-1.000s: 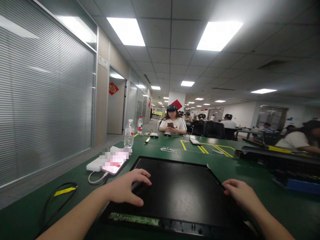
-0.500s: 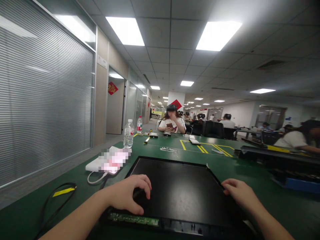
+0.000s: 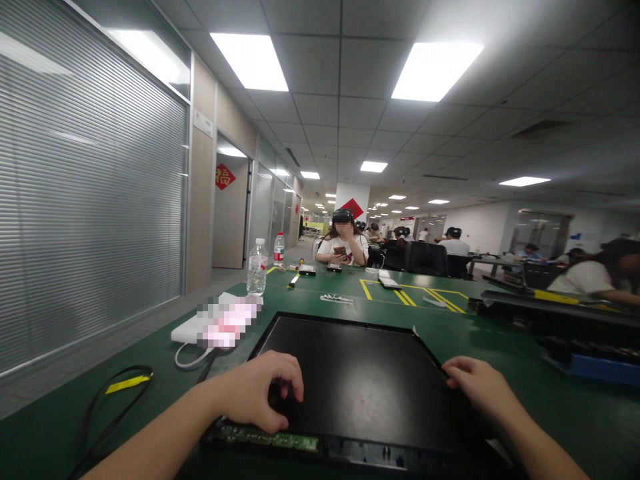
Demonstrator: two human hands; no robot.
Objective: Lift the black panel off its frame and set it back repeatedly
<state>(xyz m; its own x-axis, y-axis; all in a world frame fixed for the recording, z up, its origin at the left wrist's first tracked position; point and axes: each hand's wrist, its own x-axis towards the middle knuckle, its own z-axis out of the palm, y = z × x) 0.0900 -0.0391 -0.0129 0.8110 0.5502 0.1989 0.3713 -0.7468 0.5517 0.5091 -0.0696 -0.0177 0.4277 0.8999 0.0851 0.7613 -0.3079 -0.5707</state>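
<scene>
A flat black display panel (image 3: 360, 373) with a thin dark frame lies face up in front of me. Along its near edge runs a strip of green circuit board (image 3: 270, 440). My left hand (image 3: 263, 390) is over the panel's left side, fingers curled and the thumb apart from them, with nothing visible between. Whether its fingertips touch the screen I cannot tell. At the right edge, my right hand (image 3: 483, 383) pinches the frame between thumb and bent fingers; the thumb is partly hidden.
On the green table, a phone and white power bank (image 3: 187, 330) lie left, near a black cord (image 3: 117, 400) and a water bottle (image 3: 257, 267). Dark panels (image 3: 540, 313) are stacked right, above a blue box (image 3: 605, 370). Across the table sits a person (image 3: 343, 250) holding a phone.
The fingers of my left hand have curled in slightly. My right hand and the panel stay in place.
</scene>
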